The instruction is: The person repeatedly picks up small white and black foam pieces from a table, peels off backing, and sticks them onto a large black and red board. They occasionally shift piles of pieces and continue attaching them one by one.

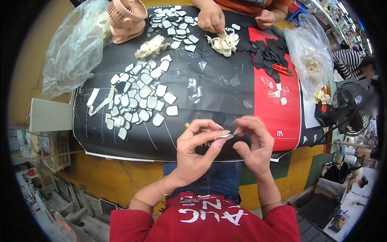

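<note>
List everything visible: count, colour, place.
Mat: one, black and red, centre
Rounded pieces: many, white, left and top
Cream piles: two, cream, top
Black pieces: many, black, upper right
Clear scraps: several, transparent, middle
Tool: one, red, upper right
Bags: two, transparent, upper sides
Small fan: one, pink, upper left
Large fan: one, black, right
Co-worker: one, orange shirt, top
Held piece: one, white, lower centre
Left hand: one, bare, pinching held piece
Right hand: one, bare, close by

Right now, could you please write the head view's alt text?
A person's left hand pinches a white piece over a black-and-red mat, the right hand open beside it. White pieces lie scattered to the left; a co-worker's hand touches a cream pile.
</note>
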